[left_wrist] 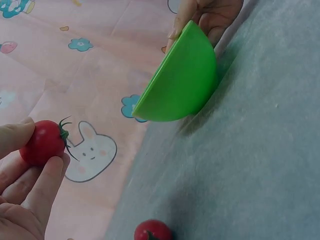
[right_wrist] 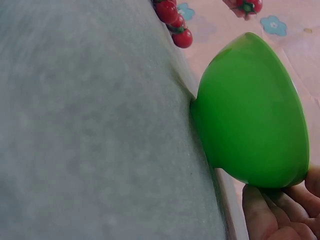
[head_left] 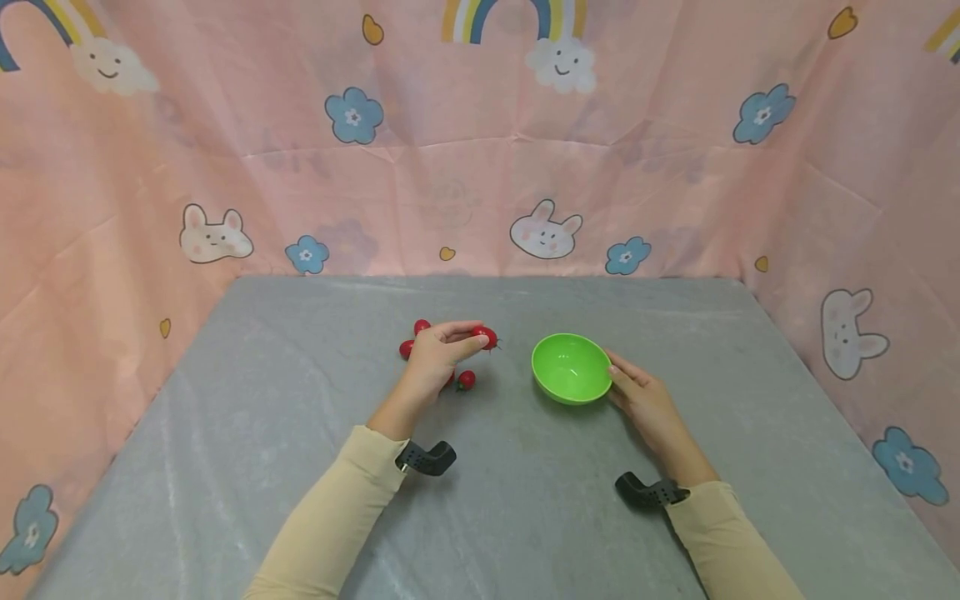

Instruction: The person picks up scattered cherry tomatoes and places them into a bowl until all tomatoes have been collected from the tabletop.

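Observation:
My left hand [head_left: 432,360] pinches a red cherry tomato [left_wrist: 42,144] between thumb and fingertips, lifted over the table, its green stalk pointing toward the bowl. To the right stands a green bowl [head_left: 572,371], upright on the cloth, and its inside shows bare in the head view. My right hand [head_left: 647,406] grips the bowl's right side, thumb at the rim and fingers against the outer wall. Several more cherry tomatoes lie around and below my left hand, among them one loose tomato [head_left: 467,380] just right of the wrist; the hand partly hides others.
Grey cloth [head_left: 525,517] covers the table. Behind and at both sides hangs a pink curtain [head_left: 480,175] printed with rabbits, flowers and rainbows. Each wrist wears a black strap mount, one being the left mount [head_left: 427,458].

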The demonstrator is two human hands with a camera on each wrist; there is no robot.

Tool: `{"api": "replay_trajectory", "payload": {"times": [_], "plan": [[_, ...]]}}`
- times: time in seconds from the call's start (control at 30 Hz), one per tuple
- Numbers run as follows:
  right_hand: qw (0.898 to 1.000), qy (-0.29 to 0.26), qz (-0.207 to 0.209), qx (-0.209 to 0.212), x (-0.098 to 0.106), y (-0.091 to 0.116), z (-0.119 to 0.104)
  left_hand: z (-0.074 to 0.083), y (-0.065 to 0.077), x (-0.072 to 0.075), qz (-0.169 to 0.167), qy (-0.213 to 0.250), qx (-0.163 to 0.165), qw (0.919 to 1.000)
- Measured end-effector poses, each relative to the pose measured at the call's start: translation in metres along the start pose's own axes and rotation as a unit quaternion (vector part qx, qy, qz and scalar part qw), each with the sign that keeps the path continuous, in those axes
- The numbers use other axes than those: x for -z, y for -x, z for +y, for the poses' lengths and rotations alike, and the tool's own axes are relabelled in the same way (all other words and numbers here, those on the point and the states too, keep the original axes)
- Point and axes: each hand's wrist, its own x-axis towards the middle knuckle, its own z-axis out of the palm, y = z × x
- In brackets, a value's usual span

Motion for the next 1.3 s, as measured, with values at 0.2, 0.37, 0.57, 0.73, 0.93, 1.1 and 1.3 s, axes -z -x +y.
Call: {"api": "replay_trajectory", "payload": {"times": [0.2,0.37,0.57,0.73,0.93,1.1,1.3], "plan": [[1.000,0.005,0.002,0.001,0.000,0.000,0.000,0.001,-0.002,-0.011,-0.004,-0.001,-0.010,0.9999],[1.000,0.010,0.001,0.003,0.000,0.001,0.001,0.002,-0.004,-0.019,-0.016,-0.004,-0.014,0.9998],[1.000,0.013,0.001,0.002,0.001,0.000,0.001,0.005,-0.005,-0.029,-0.023,-0.008,-0.014,0.9996],[1.000,0.015,0.002,0.000,0.001,0.000,0.001,0.005,-0.007,-0.037,-0.025,-0.006,-0.017,0.9995],[1.000,0.014,0.001,0.003,0.001,0.000,0.002,0.004,-0.009,-0.043,-0.032,-0.002,-0.016,0.9994],[1.000,0.014,-0.001,0.013,0.001,0.000,0.002,0.006,-0.009,-0.049,-0.043,-0.001,-0.014,0.9990],[1.000,0.012,0.000,0.012,0.001,0.001,0.003,0.007,-0.009,-0.058,-0.049,0.000,-0.016,0.9987]]}}
